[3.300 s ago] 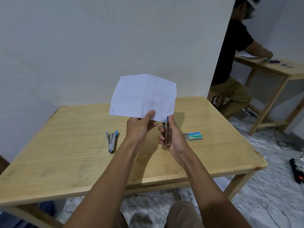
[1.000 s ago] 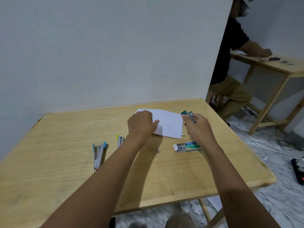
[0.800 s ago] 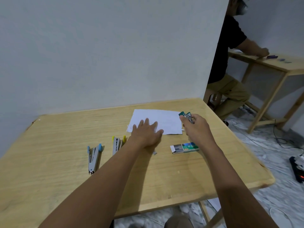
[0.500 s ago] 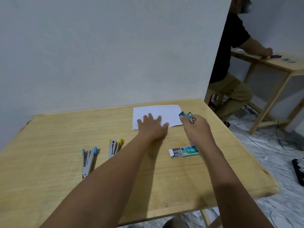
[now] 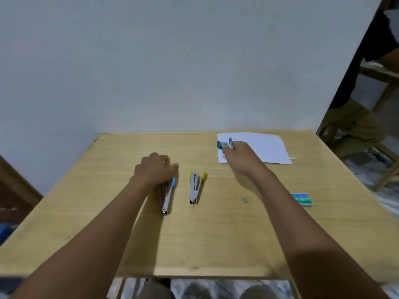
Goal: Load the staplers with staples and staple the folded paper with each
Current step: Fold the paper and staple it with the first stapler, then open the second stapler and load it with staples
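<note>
On the table (image 5: pixel 216 244), the left hand (image 5: pixel 156 170) curls its fingers (image 5: pixel 173 167) around the far end of the blue stapler (image 5: pixel 167 197); the right hand (image 5: pixel 240 157) grips the teal stapler (image 5: pixel 224 145) over the folded paper (image 5: pixel 265 147).

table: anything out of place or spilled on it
One small thing: a loose gray bit, likely a short strip of staples, lies alone on the table, between the yellow stapler and the staple box, touching neither.
</note>
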`<state>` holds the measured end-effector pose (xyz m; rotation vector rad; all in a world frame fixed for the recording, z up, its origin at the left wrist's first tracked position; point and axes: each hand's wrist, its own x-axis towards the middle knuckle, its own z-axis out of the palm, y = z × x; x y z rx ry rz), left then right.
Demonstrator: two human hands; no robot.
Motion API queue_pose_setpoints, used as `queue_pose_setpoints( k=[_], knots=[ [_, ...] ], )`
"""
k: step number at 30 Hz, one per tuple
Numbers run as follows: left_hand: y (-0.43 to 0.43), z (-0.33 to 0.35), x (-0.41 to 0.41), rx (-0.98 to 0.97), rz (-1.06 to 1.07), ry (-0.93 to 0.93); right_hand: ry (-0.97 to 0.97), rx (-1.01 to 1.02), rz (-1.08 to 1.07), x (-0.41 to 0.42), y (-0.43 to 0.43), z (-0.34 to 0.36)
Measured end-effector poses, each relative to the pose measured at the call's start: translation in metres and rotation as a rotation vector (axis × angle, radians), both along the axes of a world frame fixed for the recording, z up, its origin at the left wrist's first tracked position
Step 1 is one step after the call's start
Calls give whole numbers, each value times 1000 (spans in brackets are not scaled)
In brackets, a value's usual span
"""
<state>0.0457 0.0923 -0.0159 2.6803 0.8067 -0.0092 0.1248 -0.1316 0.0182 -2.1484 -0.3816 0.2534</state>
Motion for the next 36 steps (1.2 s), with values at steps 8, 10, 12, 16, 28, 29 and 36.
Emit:
queue_pose_setpoints(
  k=[8,10,12,16,28,29,36],
  knots=[
    [7,6,-3,66,-86,55,29,-175,18,15,82,-7],
    [8,7,-3,60,-90,68,17,-196,0,23,101,-10],
    [7,8,-2,64,-96,78,19,-210,-35,31,117,-14],
    [10,8,0,56,-101,94,-37,-223,-121,47,138,-26],
    [13,7,0,53,-105,86,-134,-243,-179,39,119,-22],
    [13,7,0,53,-105,88,-134,-243,-180,31,110,-21],
    [14,10,-2,82,-119,132,-9,-296,-96,-40,48,-20]
  ],
)
